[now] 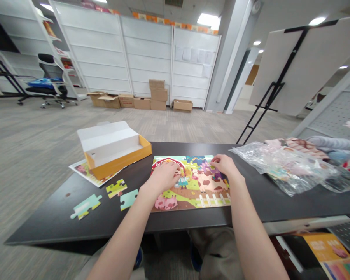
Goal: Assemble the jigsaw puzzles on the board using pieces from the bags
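A farm jigsaw puzzle [189,192] lies on the dark table, showing a red barn, a spotted cow, a pink pig and a white fence. My left hand [165,177] rests palm down over the barn side, fingers stretched out on the picture. At the upper right edge, my right hand [226,165] has its fingers bent and pinched together at a puzzle piece [212,163], mostly hidden by the fingertips. Left of the puzzle lie three loose pieces: a yellow-green piece [116,188], a pale blue piece [128,200] and a longer blue-green piece [86,206].
An open yellow box [121,160] with a white lid stands at the back left, on top of a printed picture sheet [81,168]. Crumpled clear plastic bags [297,165] cover the right side of the table [55,229]. Lower right, a colourful box [328,247] sits below the tabletop.
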Tool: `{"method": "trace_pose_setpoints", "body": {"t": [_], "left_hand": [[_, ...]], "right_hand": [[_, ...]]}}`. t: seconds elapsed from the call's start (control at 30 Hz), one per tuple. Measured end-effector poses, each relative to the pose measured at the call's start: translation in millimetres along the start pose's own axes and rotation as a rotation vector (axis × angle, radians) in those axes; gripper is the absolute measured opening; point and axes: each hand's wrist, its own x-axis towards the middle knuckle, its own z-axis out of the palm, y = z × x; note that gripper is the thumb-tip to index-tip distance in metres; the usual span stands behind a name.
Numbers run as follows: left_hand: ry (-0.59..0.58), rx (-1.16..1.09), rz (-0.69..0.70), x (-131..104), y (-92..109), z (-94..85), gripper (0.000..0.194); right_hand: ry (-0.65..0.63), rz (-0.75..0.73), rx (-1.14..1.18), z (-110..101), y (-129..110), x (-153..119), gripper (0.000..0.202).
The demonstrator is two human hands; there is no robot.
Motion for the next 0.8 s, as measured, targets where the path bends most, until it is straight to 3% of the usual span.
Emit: {"method": "trace_pose_setpoints", "body": {"t": [0.2,0.47,0.67,0.8], "left_hand": [[0.001,-0.013,-0.006,-1.0,0.5,-2.7,0.023],[0.0,-0.115,-0.005,-1.7,-17.2,-7.9,0.034],[0.006,-0.16,0.001,-0.6,-19.9,-6.0,0.035],[0.024,-0.195,0.013,0.9,-22.9,-2.8,0.037]], "right_hand": [[0.01,-0.008,-0.002,0.7,-0.4,-2.2,0.015],[-0.034,-0.004,0.021,-2.1,0.8,-5.4,0.016],[-0.024,0.008,0.004,-0.1,3.0,-6.0,0.016],[0.053,-0.003,-0.037,-5.1,3.8,-7.0,0.023]]}}
